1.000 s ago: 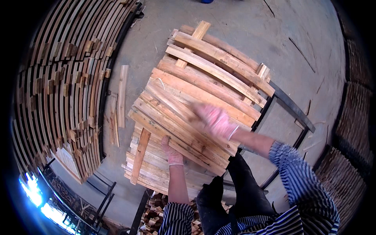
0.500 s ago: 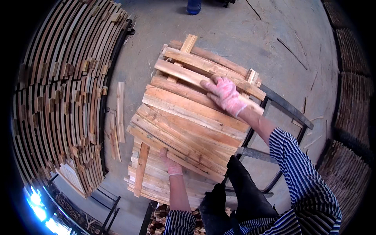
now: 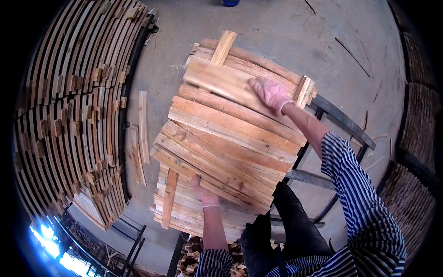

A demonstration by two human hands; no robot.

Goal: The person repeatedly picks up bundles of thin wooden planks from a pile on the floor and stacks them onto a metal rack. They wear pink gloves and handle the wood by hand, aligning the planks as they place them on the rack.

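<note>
Clock read from the centre of the picture. Board pile (image 3: 256,147) is mid-view, on a dark metal frame (image 3: 311,179) that sticks out toward 3-4.

Right hand (image 3: 271,94) toward 1: fingers bent over a blurred board (image 3: 217,81), seems to be gripping it. Left hand (image 3: 205,191) toward 7: thumb up at the near edge of the skewed boards (image 3: 207,164), other fingers hidden, can't tell whether it's gripping or just bracing.

Progress, judged from the layout: top layer looks partly spread. Flat boards (image 3: 235,127) lie side by side through the middle; skewed boards overlap at an angle on the near side, so not squared up. Blurred board not settled. Lower boards uncovered at the near end toward 7 and the far end toward 12, so coverage looks incomplete.

Counts: hands 2, both gloved. Blurred board 1. Crosspieces 3 visible: far crosspiece (image 3: 224,47) at 12, right crosspiece (image 3: 303,91) at 2, near crosspiece (image 3: 170,198) at 8. Skewed boards several, overlap blocks an exact count; same for flat boards. Loose boards (image 3: 143,127) on the floor at 9-10: at least 2. Blue container (image 3: 230,2) at 12: 1, cut off. Big left stack (image 3: 69,111) at 9-10, too many pieces to count; right-hand stacks (image 3: 420,115) at 2-4, at least 3.
</note>
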